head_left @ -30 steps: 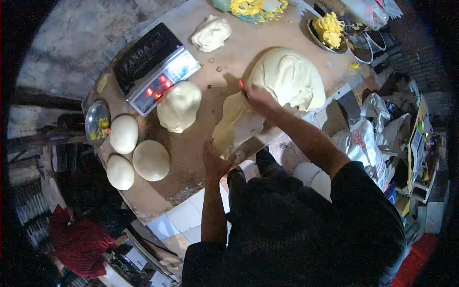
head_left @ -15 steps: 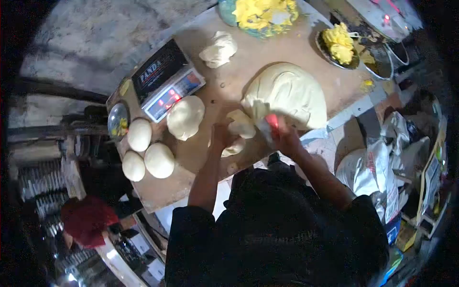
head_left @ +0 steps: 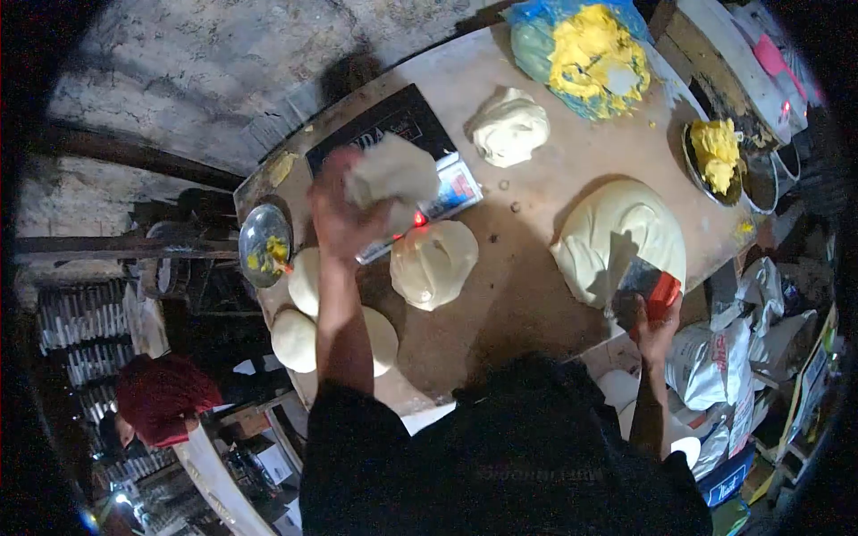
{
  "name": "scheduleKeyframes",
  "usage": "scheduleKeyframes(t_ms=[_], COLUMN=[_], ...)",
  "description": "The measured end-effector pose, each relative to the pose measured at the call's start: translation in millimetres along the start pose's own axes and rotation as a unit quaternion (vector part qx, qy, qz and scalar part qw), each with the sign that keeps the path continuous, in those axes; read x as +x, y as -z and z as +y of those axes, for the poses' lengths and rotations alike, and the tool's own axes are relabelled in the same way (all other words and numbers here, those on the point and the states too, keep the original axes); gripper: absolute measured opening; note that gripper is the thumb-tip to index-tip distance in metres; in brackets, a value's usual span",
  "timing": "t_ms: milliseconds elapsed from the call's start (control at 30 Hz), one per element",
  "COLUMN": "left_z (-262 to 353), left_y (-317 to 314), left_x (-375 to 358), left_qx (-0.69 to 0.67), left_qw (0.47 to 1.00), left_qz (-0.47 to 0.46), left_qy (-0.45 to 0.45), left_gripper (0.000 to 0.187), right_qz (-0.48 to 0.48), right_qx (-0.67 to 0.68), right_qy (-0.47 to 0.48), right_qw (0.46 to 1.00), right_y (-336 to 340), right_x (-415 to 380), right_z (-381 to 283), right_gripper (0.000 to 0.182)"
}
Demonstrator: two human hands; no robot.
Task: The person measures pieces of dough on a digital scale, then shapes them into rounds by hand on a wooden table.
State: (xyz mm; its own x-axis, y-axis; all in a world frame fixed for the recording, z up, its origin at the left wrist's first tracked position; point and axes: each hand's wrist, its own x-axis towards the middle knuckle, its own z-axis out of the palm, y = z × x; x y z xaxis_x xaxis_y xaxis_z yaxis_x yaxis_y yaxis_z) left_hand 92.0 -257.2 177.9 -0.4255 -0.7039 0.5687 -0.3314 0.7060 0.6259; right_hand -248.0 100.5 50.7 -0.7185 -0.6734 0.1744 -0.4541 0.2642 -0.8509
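Observation:
My left hand, smeared by motion, holds a piece of dough over the black digital scale. The scale's red digits are partly hidden behind the hand. In my right hand is a dough scraper with a red handle, its blade at the near edge of a large dough mass. A flattened dough piece lies just in front of the scale. Round dough balls sit beside and partly behind my left forearm.
A smaller dough lump lies right of the scale. Yellow fat fills a blue plastic bag at the back, and more sits in a pan. A metal bowl stands left. A person in a red cap is lower left.
My left hand has moved from the table's front, up and left, carrying dough over the scale. My right hand with the scraper has shifted right. The whole view has shifted too.

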Motion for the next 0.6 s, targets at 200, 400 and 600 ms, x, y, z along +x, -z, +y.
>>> scheduleKeyframes(t_ms=[200,400,600], left_z=[-133.1,-153.8,-83.6], left_y=[-18.7,-33.2,-120.1], left_x=[57.8,72.1,-88.5], left_qx=[0.138,0.441,-0.023], left_qw=[0.979,0.861,0.999], left_qz=[-0.098,0.253,-0.015], left_qy=[0.113,0.033,0.027], left_gripper=[0.06,0.059,0.027], right_qz=[0.015,0.048,-0.02], right_qx=[-0.111,-0.115,-0.04], right_qy=[-0.081,-0.017,0.0], right_qw=[0.99,0.992,0.999], right_y=[4.2,5.0,8.6], right_x=[-30.6,-30.0,-26.5], right_z=[-18.0,-23.4,36.3], right_gripper=[0.051,0.055,0.055])
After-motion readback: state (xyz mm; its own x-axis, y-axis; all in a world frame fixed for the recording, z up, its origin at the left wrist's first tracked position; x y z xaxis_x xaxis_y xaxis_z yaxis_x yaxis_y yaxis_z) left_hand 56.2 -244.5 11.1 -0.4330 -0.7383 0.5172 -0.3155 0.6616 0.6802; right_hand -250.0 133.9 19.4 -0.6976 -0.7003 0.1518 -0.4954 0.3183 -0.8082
